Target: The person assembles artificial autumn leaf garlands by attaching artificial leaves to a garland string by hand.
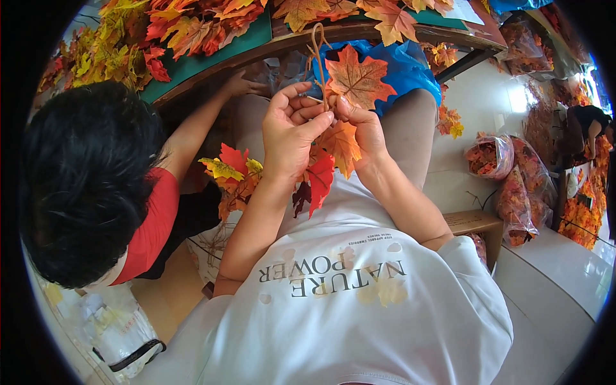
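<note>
1. The left hand (pixel 290 131) is curling its fingers shut around a thin tan looped vine stem (pixel 317 48), thumb pressing on it.
2. The right hand (pixel 363 125) is pinching an orange fabric maple leaf (pixel 357 79) against that stem, fingers closed.
3. More red and orange leaves (pixel 324 168) are hanging below both hands, over the lap.
4. A person in a red sleeve (pixel 153 226) is reaching under the green-topped table (pixel 212 54) at the left.

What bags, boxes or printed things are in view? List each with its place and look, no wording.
Clear bags of orange leaves: on the pale floor at the right, bulging, see-through.
Cardboard box: beside the person's right elbow, brown, flat-topped.
Clear plastic bag: lower left, crumpled, with a black strap.
Shirt print: on the white shirt, dark letters with pale leaf shapes.
</note>
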`<control>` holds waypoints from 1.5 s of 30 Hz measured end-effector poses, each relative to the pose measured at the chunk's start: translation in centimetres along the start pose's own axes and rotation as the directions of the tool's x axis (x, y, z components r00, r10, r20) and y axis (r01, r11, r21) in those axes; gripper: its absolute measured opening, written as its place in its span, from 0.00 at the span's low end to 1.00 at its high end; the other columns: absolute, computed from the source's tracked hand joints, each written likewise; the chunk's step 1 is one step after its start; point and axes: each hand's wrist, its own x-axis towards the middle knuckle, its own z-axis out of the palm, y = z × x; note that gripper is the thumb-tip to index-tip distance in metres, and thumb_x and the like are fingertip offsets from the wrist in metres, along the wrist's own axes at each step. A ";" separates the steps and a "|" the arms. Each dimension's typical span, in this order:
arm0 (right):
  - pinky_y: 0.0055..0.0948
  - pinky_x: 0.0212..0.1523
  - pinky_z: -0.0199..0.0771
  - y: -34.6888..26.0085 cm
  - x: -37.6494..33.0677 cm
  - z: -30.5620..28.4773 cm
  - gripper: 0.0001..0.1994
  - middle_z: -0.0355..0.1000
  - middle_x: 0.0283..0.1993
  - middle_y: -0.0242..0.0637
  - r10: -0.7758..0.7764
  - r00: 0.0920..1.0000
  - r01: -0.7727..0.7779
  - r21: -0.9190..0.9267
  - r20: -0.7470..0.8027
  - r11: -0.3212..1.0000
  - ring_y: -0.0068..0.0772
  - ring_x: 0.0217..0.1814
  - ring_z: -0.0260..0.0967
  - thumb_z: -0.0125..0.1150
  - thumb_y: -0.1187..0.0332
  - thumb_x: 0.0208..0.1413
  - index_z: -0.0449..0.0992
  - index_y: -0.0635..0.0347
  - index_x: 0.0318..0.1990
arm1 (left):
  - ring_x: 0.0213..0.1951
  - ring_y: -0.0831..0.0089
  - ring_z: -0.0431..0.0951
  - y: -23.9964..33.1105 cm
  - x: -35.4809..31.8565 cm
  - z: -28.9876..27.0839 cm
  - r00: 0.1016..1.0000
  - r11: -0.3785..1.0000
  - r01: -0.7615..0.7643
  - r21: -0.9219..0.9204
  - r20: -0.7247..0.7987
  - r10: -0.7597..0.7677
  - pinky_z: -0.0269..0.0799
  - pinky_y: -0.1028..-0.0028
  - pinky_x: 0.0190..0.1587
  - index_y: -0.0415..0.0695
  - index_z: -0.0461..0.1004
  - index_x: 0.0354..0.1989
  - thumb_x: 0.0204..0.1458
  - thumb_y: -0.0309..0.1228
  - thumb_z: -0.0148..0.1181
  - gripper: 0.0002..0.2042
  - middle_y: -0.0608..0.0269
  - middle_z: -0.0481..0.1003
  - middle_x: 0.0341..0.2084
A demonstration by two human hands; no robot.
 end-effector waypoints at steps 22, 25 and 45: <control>0.25 0.37 0.74 0.6 0.5 -0.1 0.14 0.73 0.41 0.38 -0.291 0.951 0.308 -0.370 0.103 0.876 0.27 0.36 0.72 0.59 0.81 0.48 0.73 0.67 0.44 | 0.37 0.73 0.76 -0.4 0.2 -1.6 0.999 0.999 -0.012 0.029 -0.034 0.013 0.75 0.75 0.42 0.35 0.65 0.48 0.40 0.11 0.60 0.23 0.60 0.70 0.33; 0.23 0.36 0.74 0.8 0.9 -1.0 0.14 0.73 0.41 0.38 -0.274 0.957 0.291 -0.391 0.099 0.874 0.27 0.36 0.72 0.60 0.81 0.48 0.73 0.67 0.44 | 0.37 0.73 0.76 -0.7 0.1 -1.7 0.999 0.998 -0.021 0.061 -0.047 0.024 0.76 0.75 0.41 0.35 0.66 0.47 0.40 0.11 0.60 0.22 0.60 0.70 0.33; 0.19 0.31 0.74 4.2 4.1 -5.1 0.09 0.73 0.32 0.34 -0.297 0.955 0.242 -0.632 0.019 0.736 0.20 0.30 0.70 0.63 0.78 0.48 0.74 0.67 0.38 | 0.28 0.81 0.73 -6.4 -0.3 -6.9 0.990 0.993 0.019 0.114 -0.139 -0.003 0.69 0.84 0.32 0.38 0.73 0.44 0.45 0.14 0.57 0.16 0.65 0.75 0.27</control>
